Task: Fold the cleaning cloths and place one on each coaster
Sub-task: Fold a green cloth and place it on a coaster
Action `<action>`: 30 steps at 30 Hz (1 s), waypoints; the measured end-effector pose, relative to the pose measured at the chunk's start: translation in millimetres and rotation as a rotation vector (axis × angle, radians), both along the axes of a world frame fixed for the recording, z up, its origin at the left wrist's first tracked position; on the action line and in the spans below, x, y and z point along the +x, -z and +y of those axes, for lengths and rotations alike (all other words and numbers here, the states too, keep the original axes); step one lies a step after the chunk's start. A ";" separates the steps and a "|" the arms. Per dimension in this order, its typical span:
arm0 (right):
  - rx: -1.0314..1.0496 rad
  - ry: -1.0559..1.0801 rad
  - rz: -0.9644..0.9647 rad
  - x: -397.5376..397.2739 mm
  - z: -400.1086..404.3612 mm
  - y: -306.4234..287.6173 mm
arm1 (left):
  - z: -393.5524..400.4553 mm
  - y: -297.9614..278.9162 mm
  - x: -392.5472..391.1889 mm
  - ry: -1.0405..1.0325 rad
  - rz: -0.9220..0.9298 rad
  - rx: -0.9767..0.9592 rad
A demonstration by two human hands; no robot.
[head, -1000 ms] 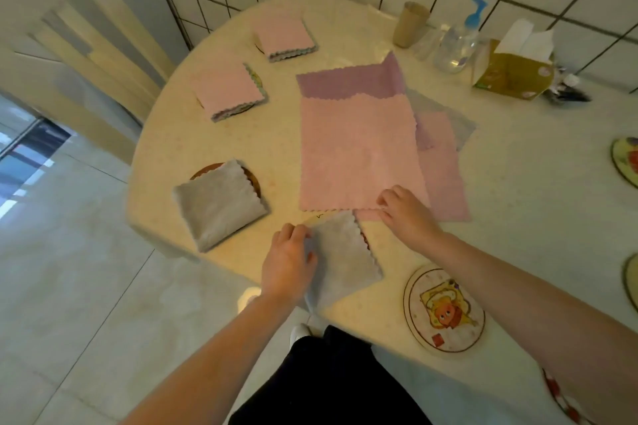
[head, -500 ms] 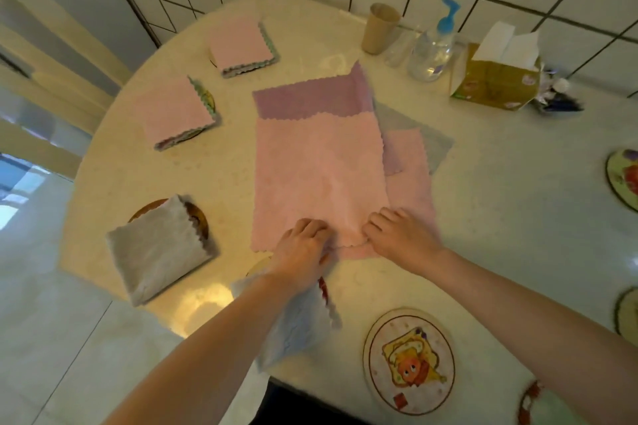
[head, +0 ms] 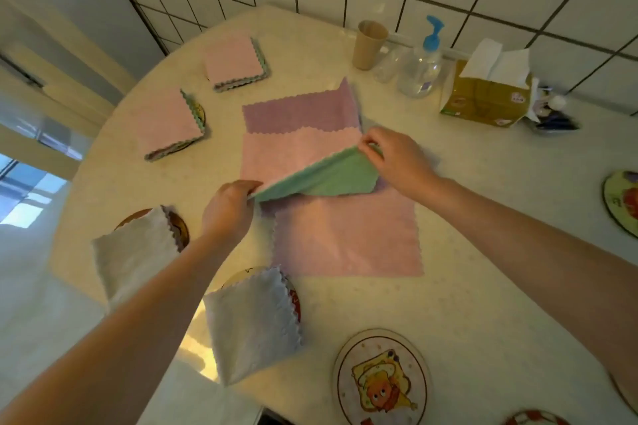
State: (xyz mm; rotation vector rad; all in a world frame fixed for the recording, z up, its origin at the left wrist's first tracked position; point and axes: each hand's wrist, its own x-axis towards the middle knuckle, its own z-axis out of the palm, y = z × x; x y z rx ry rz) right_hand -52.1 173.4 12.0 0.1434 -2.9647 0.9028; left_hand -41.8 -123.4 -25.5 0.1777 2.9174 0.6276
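Note:
A pink cloth with a green underside [head: 321,174] lies mid-table, its near edge lifted and turned back. My left hand [head: 228,207] pinches its left corner and my right hand [head: 397,159] pinches its right corner. Beneath it lie a purple cloth [head: 300,110] and another pink cloth [head: 348,238], both flat. Two folded grey cloths [head: 252,324] [head: 134,259] sit on coasters at the near left edge. Two folded pink cloths [head: 165,124] [head: 234,60] sit on coasters at the far left. A bare cartoon coaster [head: 381,379] lies near me.
The round table [head: 483,269] meets a tiled wall. Along the wall stand a beige cup [head: 369,45], a pump bottle [head: 421,69] and a tissue box [head: 483,97]. Another coaster [head: 621,202] sits at the right edge. The table's near left rim drops to the floor.
My left hand left the folded grey cloth on its coaster. Both hands took the near edge of the top pink cloth and lifted it away from me, baring its green underside.

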 end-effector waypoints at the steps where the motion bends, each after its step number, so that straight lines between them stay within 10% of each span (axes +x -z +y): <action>1: -0.016 0.032 0.029 -0.9 4.7 -9.6 | 5.3 -12.7 -5.4 0.011 0.034 0.029; 14: -0.173 0.402 0.400 184.1 75.0 -84.8 | 107.9 -79.5 67.4 0.443 0.395 0.174; 24: -0.016 0.536 -0.213 467.4 76.6 40.7 | 121.6 29.9 252.2 1.053 0.121 -0.124; 30: 0.109 0.446 -0.335 529.6 57.2 93.1 | 104.3 55.9 287.6 1.087 0.009 -0.157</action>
